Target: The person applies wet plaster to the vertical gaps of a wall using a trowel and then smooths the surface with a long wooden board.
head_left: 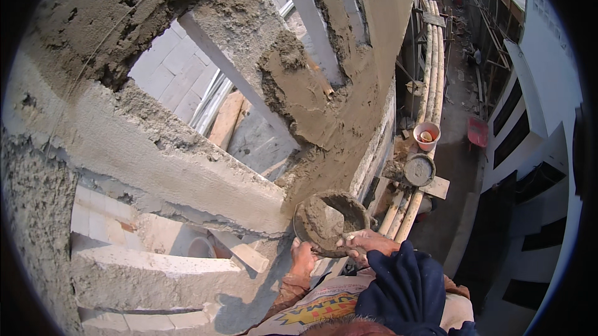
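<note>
A round mortar pan, its walls caked with wet grey mortar, is held against the foot of the freshly plastered wall. My left hand is closed on its near left rim. At the near right rim my right hand is closed, its fingers reaching over the edge. From these fingers a pale flat shape, which looks like a trowel blade, extends into the pan among the mortar; its handle is hidden by the hand. Wet mortar lies thick and rough on the concrete fin above the pan.
Concrete fins with openings spread to the left. At right, bamboo poles carry an orange-and-white bucket and a round container of grey mortar. A board lies across them. Far below run an alley with a red wheelbarrow and a white building.
</note>
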A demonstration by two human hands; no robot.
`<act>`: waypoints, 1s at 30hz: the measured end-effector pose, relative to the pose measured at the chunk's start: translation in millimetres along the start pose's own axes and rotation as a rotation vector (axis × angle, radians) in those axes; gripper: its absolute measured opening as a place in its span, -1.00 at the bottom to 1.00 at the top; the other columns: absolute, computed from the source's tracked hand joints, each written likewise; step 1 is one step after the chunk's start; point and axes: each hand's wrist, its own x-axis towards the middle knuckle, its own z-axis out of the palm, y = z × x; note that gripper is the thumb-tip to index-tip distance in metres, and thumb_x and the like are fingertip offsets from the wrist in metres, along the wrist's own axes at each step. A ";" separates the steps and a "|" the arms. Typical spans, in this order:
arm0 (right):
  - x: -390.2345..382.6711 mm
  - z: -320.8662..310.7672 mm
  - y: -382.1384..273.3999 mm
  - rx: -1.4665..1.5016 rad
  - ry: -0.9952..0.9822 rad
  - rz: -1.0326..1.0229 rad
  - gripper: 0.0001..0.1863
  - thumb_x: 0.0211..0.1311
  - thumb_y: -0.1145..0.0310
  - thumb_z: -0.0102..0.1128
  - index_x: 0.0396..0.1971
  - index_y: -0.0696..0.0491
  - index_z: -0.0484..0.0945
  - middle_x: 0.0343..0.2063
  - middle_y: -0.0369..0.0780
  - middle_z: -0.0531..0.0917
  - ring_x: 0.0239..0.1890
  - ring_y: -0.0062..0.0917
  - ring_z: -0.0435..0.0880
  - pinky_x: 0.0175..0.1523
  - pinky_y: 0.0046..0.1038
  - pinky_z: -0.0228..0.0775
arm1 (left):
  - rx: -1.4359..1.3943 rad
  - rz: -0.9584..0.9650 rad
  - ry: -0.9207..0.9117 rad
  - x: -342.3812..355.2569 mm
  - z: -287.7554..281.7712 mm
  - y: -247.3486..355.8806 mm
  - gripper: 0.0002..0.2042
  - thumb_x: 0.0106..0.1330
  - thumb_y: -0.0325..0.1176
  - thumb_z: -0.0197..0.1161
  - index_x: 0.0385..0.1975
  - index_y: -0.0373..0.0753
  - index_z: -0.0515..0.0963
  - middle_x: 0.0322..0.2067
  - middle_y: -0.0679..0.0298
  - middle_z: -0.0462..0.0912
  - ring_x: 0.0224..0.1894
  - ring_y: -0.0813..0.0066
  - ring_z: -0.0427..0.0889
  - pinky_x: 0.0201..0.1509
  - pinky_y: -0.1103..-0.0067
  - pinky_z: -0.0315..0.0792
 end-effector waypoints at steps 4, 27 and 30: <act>-14.2 2.4 -71.5 0.390 0.019 -0.322 -0.49 0.29 0.44 -0.08 0.25 0.22 0.34 -0.50 -0.23 0.48 -0.69 -0.60 0.40 -0.62 -0.51 0.30 | 0.102 -0.032 0.113 -4.1 14.2 4.8 -0.63 0.11 -0.58 0.07 -0.05 -0.15 0.38 -0.22 0.15 0.60 -0.36 0.25 0.70 -0.41 0.22 0.72; 26.4 -63.2 9.2 -0.736 0.236 -0.211 -0.58 0.20 0.33 0.23 0.00 0.25 0.48 -0.45 -0.05 0.59 -0.30 -0.38 0.62 -0.15 -0.34 0.47 | 0.259 0.079 0.316 -25.9 13.0 -8.8 -0.53 0.00 -0.57 0.19 0.02 -0.25 0.42 -0.17 0.19 0.58 -0.29 0.30 0.65 -0.49 0.40 0.64; 53.9 -118.5 111.7 -1.247 0.225 -0.084 -0.66 0.25 0.29 0.16 -0.18 0.29 0.49 -0.32 0.17 0.62 -0.22 0.03 0.63 -0.10 -0.15 0.49 | 0.438 0.149 0.215 -12.2 21.2 -16.0 -0.50 -0.05 -0.57 0.17 0.03 -0.33 0.42 -0.21 0.16 0.60 -0.37 0.38 0.62 -0.57 0.51 0.56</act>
